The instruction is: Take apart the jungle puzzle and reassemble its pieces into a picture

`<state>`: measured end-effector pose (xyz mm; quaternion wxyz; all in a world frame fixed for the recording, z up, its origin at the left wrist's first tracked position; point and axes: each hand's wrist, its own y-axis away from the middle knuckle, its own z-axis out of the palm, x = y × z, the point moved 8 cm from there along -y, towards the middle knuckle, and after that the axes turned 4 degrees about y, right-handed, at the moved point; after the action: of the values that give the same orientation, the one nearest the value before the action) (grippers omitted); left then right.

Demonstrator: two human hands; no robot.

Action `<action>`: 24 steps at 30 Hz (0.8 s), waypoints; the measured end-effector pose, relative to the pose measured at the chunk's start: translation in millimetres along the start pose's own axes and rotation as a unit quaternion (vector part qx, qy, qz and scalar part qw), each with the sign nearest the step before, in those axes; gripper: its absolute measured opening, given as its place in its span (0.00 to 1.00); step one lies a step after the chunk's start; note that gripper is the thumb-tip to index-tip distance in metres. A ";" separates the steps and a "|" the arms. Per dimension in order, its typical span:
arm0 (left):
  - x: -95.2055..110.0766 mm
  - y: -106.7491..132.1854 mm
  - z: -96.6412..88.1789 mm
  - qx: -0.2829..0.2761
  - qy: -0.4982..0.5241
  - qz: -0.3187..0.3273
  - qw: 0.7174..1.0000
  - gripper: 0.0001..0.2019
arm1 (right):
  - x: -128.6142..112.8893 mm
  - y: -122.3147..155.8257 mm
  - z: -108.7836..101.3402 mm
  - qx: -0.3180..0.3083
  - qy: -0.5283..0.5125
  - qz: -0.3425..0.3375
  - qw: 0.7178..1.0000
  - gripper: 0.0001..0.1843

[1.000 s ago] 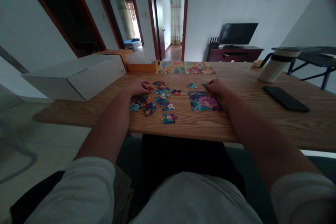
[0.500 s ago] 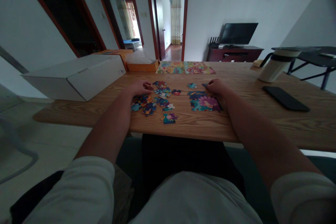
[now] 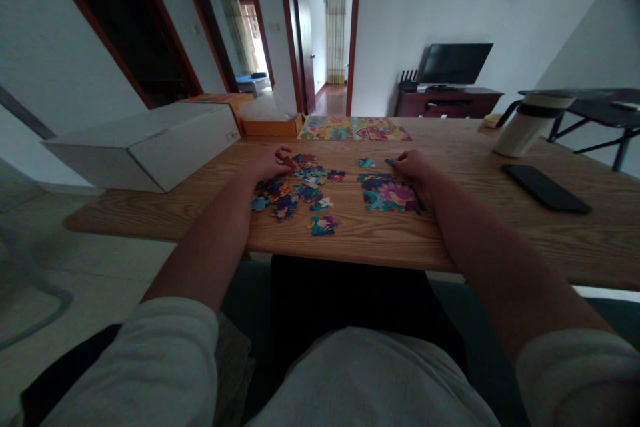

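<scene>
At the left edge of a heap of loose puzzle pieces (image 3: pixel 283 197), my left hand (image 3: pixel 267 163) has its fingers bent around a reddish puzzle piece (image 3: pixel 289 163). My right hand (image 3: pixel 413 164) pinches a small dark blue puzzle piece (image 3: pixel 391 162) above the right side of a partly joined puzzle (image 3: pixel 390 193) with a purple figure on it. Another blue piece (image 3: pixel 367 163) lies just beyond that joined part. Between the heap and the joined part are a red and blue piece (image 3: pixel 337 175) and, closer to me, a teal and purple piece (image 3: pixel 323 225).
Two colourful picture sheets (image 3: pixel 354 129) lie at the table's far edge. A white box (image 3: pixel 150 143) and an orange tray (image 3: pixel 273 127) stand at left. On the right are a black phone (image 3: pixel 545 188) and a cream tumbler (image 3: pixel 525 127).
My left hand has lifted and turned slightly at the heap, and the reddish piece now shows at its fingertips. My right hand has stayed nearly still with its piece.
</scene>
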<state>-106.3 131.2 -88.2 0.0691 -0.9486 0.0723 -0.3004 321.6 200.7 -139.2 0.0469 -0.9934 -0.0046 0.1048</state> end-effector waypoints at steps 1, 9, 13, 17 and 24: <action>1.4 0.6 -1.6 0.010 0.015 -0.001 1.000 0.32 | -0.4 0.5 -0.6 0.002 0.003 0.000 1.000 0.18; 6.7 6.6 -20.3 0.114 0.081 -0.014 0.990 0.22 | -2.0 2.4 -2.1 -0.001 0.012 -0.002 1.000 0.17; 1.0 4.5 -33.7 0.182 0.092 -0.002 0.979 0.16 | -1.5 2.3 -1.4 -0.001 0.002 0.000 1.000 0.17; -17.2 1.2 -44.6 0.231 0.109 -0.043 0.966 0.12 | 0.5 0.4 1.2 -0.004 -0.008 0.003 1.000 0.17; -35.6 2.4 -49.7 0.228 0.046 -0.103 0.967 0.11 | 1.6 -1.7 1.1 0.002 -0.009 -0.001 1.000 0.18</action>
<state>-164.2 130.8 -68.3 0.2492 -0.8950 -0.0932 -0.3580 322.9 202.6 -140.5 0.0487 -0.9923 -0.0061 0.1134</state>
